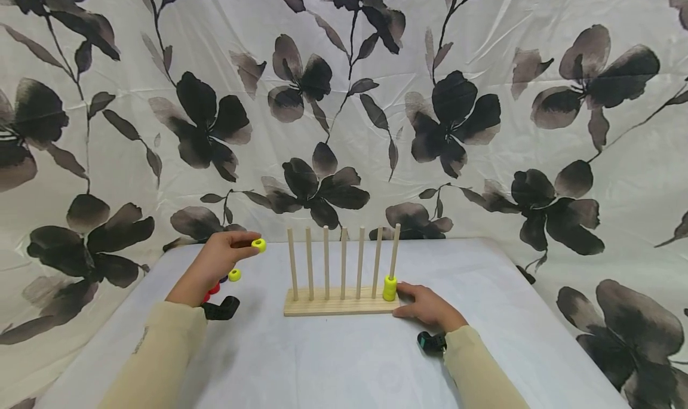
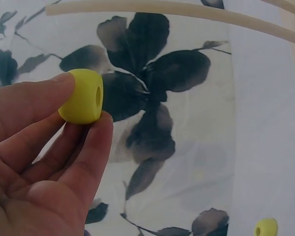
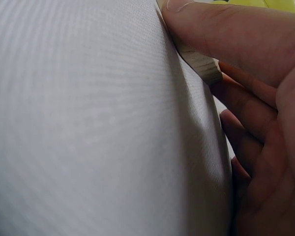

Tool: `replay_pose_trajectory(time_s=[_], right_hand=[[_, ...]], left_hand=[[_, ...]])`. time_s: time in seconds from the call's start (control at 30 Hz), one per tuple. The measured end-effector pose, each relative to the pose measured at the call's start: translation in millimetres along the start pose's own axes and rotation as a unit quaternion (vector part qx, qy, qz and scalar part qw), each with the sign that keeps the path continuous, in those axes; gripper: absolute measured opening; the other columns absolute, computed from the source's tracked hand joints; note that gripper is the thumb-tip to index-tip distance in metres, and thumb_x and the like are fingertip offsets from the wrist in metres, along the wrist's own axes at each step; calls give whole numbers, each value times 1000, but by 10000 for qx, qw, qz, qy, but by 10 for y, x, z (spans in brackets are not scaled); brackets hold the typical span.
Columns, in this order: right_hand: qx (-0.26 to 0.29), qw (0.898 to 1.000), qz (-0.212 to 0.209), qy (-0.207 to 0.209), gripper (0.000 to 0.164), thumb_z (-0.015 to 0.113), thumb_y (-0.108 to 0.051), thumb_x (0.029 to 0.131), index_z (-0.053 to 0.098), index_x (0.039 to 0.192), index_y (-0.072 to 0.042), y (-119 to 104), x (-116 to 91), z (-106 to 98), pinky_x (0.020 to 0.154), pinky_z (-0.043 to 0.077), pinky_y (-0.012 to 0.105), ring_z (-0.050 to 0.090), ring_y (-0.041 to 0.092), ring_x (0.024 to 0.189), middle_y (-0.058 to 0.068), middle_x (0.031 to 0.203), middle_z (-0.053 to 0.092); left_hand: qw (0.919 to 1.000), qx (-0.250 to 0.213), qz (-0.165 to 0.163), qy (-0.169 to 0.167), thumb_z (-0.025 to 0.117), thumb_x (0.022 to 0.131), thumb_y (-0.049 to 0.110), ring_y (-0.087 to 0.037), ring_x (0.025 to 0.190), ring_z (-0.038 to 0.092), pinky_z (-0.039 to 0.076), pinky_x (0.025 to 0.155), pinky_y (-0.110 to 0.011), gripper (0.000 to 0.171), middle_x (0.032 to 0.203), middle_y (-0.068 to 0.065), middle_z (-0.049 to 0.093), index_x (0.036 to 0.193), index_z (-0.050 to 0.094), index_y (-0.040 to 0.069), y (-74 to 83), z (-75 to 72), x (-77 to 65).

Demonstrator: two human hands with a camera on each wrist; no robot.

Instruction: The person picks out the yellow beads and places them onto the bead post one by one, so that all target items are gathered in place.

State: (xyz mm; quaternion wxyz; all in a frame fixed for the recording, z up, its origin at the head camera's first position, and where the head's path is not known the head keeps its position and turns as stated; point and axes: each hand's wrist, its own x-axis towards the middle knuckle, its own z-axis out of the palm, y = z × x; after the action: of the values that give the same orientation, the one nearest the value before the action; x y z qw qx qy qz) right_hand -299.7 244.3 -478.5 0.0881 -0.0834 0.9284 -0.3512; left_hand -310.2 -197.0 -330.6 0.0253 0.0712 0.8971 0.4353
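**Sleeves frame pinched bead, braced rack**

Left hand pinches the yellow bead between thumb and fingers, aloft toward the tabletop's far edge; right hand pinches the rack's right end. Best, probably: grip kept clear of the hole, 7 pegs held steady

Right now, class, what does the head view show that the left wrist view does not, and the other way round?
Only the head view: the right hand at one end of the wooden rack, the stacked yellow beads on the rack's rightmost peg, and the red beads on the table.

Only the left wrist view: the palm side of the left hand.

Both: the left hand pinching a yellow bead, a loose yellow bead, part of the rack, and the flower-patterned cloth.
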Motion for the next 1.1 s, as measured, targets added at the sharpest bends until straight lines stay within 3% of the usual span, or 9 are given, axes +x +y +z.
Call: replay_pose_trajectory(time_s=[0.47,1.1], right_hand=[[117,9999,74,32,76,80,-40,77,49,143,-19,-3,15,4,115,28,58,33,36,143,9,151,43],[26,9999,56,84,75,79,-41,77,50,142,-21,20,17,18,115,29,57,35,35,142,8,151,44]], left_hand=[[9990,196,377,163,65,93,35,-34,127,52,41,107,-56,51,137,-13,57,138,55,14,322,-60,-64],[9954,73,938,179,64,94,29,-30,122,58,45,104,-52,44,131,-10,61,135,57,14,680,150,-52]])
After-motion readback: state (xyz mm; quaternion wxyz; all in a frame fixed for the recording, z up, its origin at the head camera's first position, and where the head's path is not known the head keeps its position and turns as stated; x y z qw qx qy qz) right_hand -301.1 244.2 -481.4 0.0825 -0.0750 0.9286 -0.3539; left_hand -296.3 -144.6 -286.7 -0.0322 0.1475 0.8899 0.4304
